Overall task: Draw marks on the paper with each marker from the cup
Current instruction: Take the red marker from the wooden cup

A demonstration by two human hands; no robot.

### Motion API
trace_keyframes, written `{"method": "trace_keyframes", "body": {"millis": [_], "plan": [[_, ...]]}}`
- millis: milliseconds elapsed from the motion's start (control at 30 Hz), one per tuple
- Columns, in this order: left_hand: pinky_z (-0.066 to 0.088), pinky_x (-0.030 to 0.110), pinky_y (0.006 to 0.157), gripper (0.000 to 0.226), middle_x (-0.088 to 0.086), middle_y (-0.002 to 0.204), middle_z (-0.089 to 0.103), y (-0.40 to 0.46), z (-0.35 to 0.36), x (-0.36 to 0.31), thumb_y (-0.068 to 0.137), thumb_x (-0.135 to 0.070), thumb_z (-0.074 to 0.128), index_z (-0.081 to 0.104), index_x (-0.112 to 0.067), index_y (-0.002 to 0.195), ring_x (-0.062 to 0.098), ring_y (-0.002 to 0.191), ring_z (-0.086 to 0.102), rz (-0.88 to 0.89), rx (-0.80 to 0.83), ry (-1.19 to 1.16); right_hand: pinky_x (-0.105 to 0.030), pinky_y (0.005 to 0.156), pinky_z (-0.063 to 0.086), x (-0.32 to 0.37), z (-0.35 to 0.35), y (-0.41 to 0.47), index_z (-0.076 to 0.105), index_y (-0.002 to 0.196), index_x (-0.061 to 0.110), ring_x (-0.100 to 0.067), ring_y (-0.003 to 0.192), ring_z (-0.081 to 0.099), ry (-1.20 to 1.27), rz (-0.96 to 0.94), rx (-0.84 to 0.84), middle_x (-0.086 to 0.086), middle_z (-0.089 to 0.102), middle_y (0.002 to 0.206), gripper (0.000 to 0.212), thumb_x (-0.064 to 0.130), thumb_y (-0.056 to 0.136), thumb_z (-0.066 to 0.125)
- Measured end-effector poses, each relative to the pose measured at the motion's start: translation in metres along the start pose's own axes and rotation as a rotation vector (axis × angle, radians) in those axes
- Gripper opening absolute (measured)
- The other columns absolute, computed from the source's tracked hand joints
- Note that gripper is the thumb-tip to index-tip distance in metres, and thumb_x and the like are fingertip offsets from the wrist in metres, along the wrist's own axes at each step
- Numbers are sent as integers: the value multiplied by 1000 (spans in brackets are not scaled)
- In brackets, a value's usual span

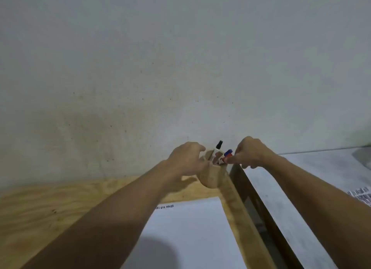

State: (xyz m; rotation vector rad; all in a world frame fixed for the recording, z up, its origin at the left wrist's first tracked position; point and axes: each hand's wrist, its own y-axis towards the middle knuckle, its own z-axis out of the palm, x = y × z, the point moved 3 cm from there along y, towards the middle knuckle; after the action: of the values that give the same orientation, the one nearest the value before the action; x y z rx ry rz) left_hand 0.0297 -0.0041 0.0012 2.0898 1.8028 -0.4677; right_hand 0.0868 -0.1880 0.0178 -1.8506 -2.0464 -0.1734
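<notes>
So left hand is wrapped around the cup, fingers curled on it, while right hand pinches the red marker beside the black one.

A light plywood table stands against a pale wall. A white sheet of paper lies on it toward five o'clock, with a short row of dark marks along its far edge. A tan cup stands at the table's one o'clock corner, holding markers.

Markers upright in cup
</notes>
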Motion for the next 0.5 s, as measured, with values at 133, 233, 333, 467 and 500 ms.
{"method": "trace_keyframes", "body": {"millis": [133,233,333,467,500], "plan": [[50,39,71,26,4,92,64,7,22,1,88,-35,54,66,-11,90,27,87,59,6,-126,6,-37,65,58,-10,27,3,73,80,-2,-25,64,63,238,76,-67,-19,69,75,50,44,67,84],[48,36,63,24,3,79,63,14,23,2,83,-36,51,63,-16,77,28,79,60,-30,-176,4,-34,60,47,-11,27,4,71,75,-2,-22,60,57,411,64,-174,-12,60,64,48,43,65,87],[52,37,67,25,1,83,69,14,19,3,79,-39,53,68,-20,84,26,81,62,-48,-192,-9,-34,61,47,-8,24,5,71,73,-1,-20,61,55,516,42,-229,-9,61,65,40,35,67,87],[54,42,78,27,4,103,73,5,37,3,80,-37,58,72,-21,97,27,95,64,-38,-205,-56,-38,65,52,-14,40,-5,71,66,7,-21,63,57,566,35,-260,-10,65,68,28,30,71,86],[54,43,81,28,4,108,72,-1,51,4,80,-37,59,72,-20,99,26,98,64,-23,-227,-53,-39,67,54,-21,51,-11,71,65,8,-21,64,58,567,14,-289,-12,66,69,26,29,72,86]]}}
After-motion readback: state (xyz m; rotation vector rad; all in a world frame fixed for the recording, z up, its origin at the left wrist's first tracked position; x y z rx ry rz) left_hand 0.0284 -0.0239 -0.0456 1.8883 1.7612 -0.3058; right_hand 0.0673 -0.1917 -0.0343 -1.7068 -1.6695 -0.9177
